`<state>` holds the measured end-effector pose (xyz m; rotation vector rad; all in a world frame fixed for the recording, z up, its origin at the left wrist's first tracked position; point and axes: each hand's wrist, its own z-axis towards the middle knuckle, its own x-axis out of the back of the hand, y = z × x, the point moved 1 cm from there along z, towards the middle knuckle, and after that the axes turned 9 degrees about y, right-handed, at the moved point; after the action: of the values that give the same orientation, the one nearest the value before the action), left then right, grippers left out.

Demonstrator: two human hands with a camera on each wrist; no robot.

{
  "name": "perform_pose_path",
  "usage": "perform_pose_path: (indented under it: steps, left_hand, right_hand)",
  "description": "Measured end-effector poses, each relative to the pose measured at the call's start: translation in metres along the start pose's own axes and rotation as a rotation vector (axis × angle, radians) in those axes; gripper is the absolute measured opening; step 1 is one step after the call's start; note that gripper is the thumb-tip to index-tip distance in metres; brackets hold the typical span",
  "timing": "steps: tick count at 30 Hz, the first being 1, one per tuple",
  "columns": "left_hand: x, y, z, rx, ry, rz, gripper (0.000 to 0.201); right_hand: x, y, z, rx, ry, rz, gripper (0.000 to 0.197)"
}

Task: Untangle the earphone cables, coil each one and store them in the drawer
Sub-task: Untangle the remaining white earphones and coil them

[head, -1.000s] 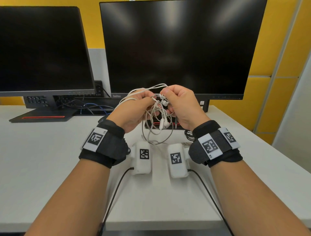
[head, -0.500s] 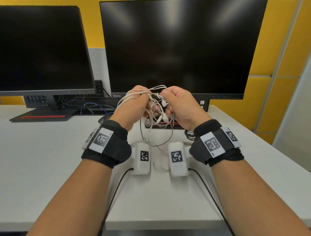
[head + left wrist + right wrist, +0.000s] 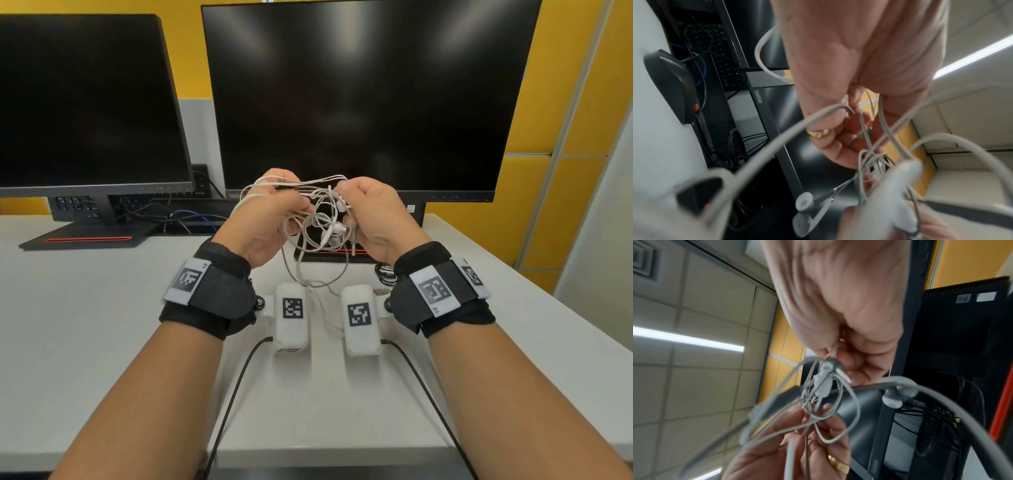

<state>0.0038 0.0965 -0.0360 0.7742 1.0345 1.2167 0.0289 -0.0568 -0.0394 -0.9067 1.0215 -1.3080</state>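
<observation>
A tangle of white and grey earphone cables hangs between both raised hands above the desk. My left hand has its fingers curled round several strands, with a white cable looped over its back. My right hand pinches strands at the top of the knot, and a plug hangs below its fingers. In the left wrist view the ringed fingers close on the cables, with an earbud dangling below. The right wrist view shows the thumb and finger pinching a cable at the knot. The drawer is out of view.
Two dark monitors stand at the back of the white desk. A black mouse lies by the left monitor's base. A small black cable coil sits near my right wrist. Black leads trail off the front edge.
Both hands stay raised with the tangle. They have drawn slightly apart, and the loops between them have spread wider, with strands stretched across the top.
</observation>
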Motion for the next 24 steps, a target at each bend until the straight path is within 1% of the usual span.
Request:
perform_pose_path:
  steps: [3, 5, 7, 10, 11, 12, 14, 16, 17, 18, 20, 22, 24]
  left_hand:
    - [0.0010, 0.0005, -0.0033, 0.003, -0.097, 0.079, 0.030]
    - [0.0003, -0.0007, -0.0042, 0.046, -0.158, 0.178, 0.034]
    - [0.0002, -0.0034, -0.0038, 0.108, -0.179, 0.231, 0.039]
    - [0.0014, -0.0059, -0.0017, 0.161, -0.174, 0.283, 0.047]
    - [0.0015, -0.0059, -0.0017, 0.176, -0.185, 0.310, 0.046]
    - [0.0012, -0.0053, -0.0028, 0.186, -0.212, 0.349, 0.039]
    - [0.0005, -0.0049, -0.0051, 0.172, -0.284, 0.468, 0.017]
    - [0.0011, -0.0060, -0.0056, 0.147, -0.301, 0.556, 0.003]
    - [0.0016, -0.0067, -0.0050, 0.135, -0.291, 0.557, 0.002]
    - [0.0021, -0.0073, -0.0041, 0.120, -0.279, 0.535, 0.007]
    - [0.0021, -0.0067, -0.0031, 0.083, -0.256, 0.439, 0.013]
    - [0.0006, -0.0050, -0.0041, 0.058, -0.247, 0.327, 0.010]
    - [-0.0015, -0.0042, -0.0046, 0.044, -0.229, 0.265, 0.020]
  right_hand:
    - [-0.0003, -0.0022, -0.0012, 0.011, 0.016, 0.075, 0.018]
    - [0.0008, -0.0024, -0.0009, 0.027, 0.047, 0.089, 0.016]
    - [0.0018, -0.0022, -0.0005, 0.039, 0.079, 0.070, 0.014]
    - [0.0017, -0.0004, 0.0009, 0.076, 0.112, 0.009, 0.015]
    - [0.0017, 0.0004, 0.0020, 0.091, 0.122, -0.013, 0.015]
    - [0.0013, 0.0011, 0.0025, 0.106, 0.133, -0.031, 0.015]
    - [0.0005, 0.0012, 0.0024, 0.126, 0.150, -0.044, 0.015]
    - [0.0009, 0.0000, 0.0013, 0.131, 0.141, -0.037, 0.014]
    - [0.0015, -0.0013, 0.0005, 0.131, 0.131, -0.033, 0.014]
    - [0.0020, -0.0026, -0.0004, 0.129, 0.119, -0.021, 0.013]
    - [0.0021, -0.0044, -0.0016, 0.117, 0.081, 0.015, 0.013]
    - [0.0004, -0.0044, -0.0026, 0.116, 0.022, 0.021, 0.014]
    - [-0.0024, -0.0031, -0.0035, 0.127, -0.030, -0.014, 0.014]
